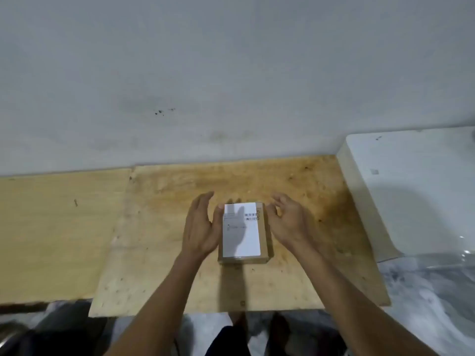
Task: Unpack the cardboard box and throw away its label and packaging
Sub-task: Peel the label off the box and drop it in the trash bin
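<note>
A small brown cardboard box (pixel 264 235) lies flat on a wooden board (pixel 159 253). A white shipping label (pixel 240 240) with barcodes covers most of its top. My left hand (pixel 199 227) stands edge-on against the box's left side, fingers straight and apart, thumb near the far left corner. My right hand (pixel 288 219) hovers just right of the box with its fingers curled and spread, close to the far right corner. Neither hand grips the box.
The board lies beside a second wooden panel (pixel 51 227) against a grey-white wall (pixel 231 73). A white appliance or cabinet (pixel 411 188) stands at the right. A clear plastic sheet (pixel 437 291) lies on the floor at lower right. My legs show below the board's front edge.
</note>
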Tool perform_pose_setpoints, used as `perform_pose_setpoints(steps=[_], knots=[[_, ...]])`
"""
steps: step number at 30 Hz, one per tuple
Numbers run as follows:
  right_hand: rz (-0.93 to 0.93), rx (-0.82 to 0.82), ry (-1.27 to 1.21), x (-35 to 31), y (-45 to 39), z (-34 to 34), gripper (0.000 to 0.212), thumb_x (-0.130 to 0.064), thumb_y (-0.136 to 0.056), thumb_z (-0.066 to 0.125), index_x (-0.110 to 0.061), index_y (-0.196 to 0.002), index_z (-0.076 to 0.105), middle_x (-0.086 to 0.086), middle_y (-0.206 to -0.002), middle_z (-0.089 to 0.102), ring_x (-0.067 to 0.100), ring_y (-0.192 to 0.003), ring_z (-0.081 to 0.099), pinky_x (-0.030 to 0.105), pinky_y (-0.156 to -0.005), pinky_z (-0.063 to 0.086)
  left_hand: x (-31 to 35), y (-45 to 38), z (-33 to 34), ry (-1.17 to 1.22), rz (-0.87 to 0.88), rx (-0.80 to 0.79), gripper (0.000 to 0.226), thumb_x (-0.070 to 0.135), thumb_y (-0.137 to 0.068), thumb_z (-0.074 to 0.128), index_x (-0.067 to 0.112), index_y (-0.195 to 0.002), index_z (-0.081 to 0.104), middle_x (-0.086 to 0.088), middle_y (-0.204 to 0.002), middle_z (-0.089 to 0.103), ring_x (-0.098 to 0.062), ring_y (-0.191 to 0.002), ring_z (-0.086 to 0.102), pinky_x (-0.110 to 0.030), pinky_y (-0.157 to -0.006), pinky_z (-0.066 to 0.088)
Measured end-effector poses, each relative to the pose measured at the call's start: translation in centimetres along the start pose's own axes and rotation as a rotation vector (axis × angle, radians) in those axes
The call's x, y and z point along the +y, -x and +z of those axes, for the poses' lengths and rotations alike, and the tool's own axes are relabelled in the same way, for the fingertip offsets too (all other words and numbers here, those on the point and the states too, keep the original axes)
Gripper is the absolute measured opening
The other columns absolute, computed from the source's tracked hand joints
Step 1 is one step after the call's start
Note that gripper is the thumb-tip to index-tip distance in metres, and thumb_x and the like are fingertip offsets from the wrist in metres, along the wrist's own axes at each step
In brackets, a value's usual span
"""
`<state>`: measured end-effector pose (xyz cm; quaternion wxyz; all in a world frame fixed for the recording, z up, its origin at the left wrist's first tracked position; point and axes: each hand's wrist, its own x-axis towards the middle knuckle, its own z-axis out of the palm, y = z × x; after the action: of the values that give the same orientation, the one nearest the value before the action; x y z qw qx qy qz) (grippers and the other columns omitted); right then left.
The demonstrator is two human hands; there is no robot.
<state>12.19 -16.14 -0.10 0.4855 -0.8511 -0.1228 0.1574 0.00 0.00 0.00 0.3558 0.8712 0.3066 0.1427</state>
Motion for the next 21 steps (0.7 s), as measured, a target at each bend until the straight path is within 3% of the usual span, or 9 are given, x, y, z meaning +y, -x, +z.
perform_pose_setpoints(steps=[3,6,9,12,14,16,18,21], knots=[[0.023,0.043,0.071,1.6,-0.3,1.9,0.03,-0.023,-0.089,0.062,-0.013,-0.118,0.066,0.005,-0.119,0.069,0.021,-0.112,0.064,0.037,-0.094,0.051,-2.1,0.6,2.1,-0.002,-0.051,-0.059,0.051,0.036,-0.103,0.05,0.01,-0.147,0.046,-0.013,-0.15,0.047,-0.028,-0.139,0.043,-0.033,-0.112,0.033],[0.027,0.04,0.08,2.3,-0.6,3.4,0.022,-0.017,-0.087,0.063,-0.017,-0.108,0.07,0.003,-0.11,0.07,0.02,-0.103,0.064,0.029,-0.088,0.049,-3.8,0.9,4.4,0.019,-0.072,-0.139,0.059,0.047,-0.102,0.042,0.014,-0.151,0.04,-0.014,-0.154,0.041,-0.03,-0.145,0.034,-0.034,-0.117,0.029],[0.021,0.037,0.171,3.2,-1.8,4.5,0.021,-0.019,-0.086,0.066,-0.018,-0.106,0.071,0.001,-0.109,0.068,0.017,-0.105,0.059,0.021,-0.086,0.043,-4.6,0.8,6.3,0.039,-0.095,-0.177,0.066,0.052,-0.098,0.037,0.02,-0.156,0.032,-0.015,-0.163,0.024,-0.027,-0.152,0.021,-0.023,-0.115,0.018],[0.035,0.029,0.185,3.4,-2.9,5.6,0.017,-0.017,-0.085,0.067,-0.013,-0.102,0.07,0.003,-0.105,0.067,0.019,-0.103,0.058,0.025,-0.086,0.045,-4.4,0.7,7.3,0.066,-0.103,-0.179,0.067,0.053,-0.099,0.035,0.022,-0.158,0.027,-0.016,-0.166,0.014,-0.027,-0.154,0.014,-0.028,-0.117,0.018],[0.033,0.036,0.2,3.7,-3.6,6.2,0.013,-0.017,-0.084,0.068,-0.013,-0.096,0.069,0.003,-0.102,0.065,0.021,-0.1,0.058,0.028,-0.084,0.046,-4.9,0.4,7.9,0.055,-0.088,-0.188,0.066,0.051,-0.101,0.035,0.02,-0.159,0.025,-0.017,-0.166,0.015,-0.03,-0.154,0.016,-0.038,-0.121,0.022],[0.034,0.032,0.229,4.0,-4.1,6.7,0.015,-0.018,-0.084,0.069,-0.012,-0.097,0.069,0.004,-0.104,0.064,0.019,-0.099,0.058,0.02,-0.082,0.04,-5.9,0.2,8.6,0.02,-0.044,-0.193,0.063,0.048,-0.104,0.033,0.017,-0.159,0.024,-0.016,-0.164,0.021,-0.031,-0.152,0.021,-0.046,-0.12,0.028],[0.039,0.034,0.247,4.2,-4.4,6.9,0.018,-0.017,-0.084,0.07,-0.011,-0.101,0.069,0.004,-0.109,0.063,0.015,-0.101,0.057,0.01,-0.081,0.033,-6.6,0.2,9.3,-0.009,-0.029,-0.195,0.062,0.045,-0.105,0.033,0.016,-0.159,0.023,-0.015,-0.164,0.025,-0.03,-0.152,0.023,-0.049,-0.119,0.03],[0.053,0.065,0.23,4.4,-4.4,7.2,0.019,-0.019,-0.086,0.069,-0.013,-0.104,0.07,0.002,-0.111,0.061,0.013,-0.102,0.056,0.011,-0.08,0.032,-6.7,0.2,9.7,0.007,-0.038,-0.169,0.062,0.043,-0.104,0.038,0.017,-0.159,0.025,-0.012,-0.165,0.025,-0.026,-0.154,0.022,-0.048,-0.119,0.031]])
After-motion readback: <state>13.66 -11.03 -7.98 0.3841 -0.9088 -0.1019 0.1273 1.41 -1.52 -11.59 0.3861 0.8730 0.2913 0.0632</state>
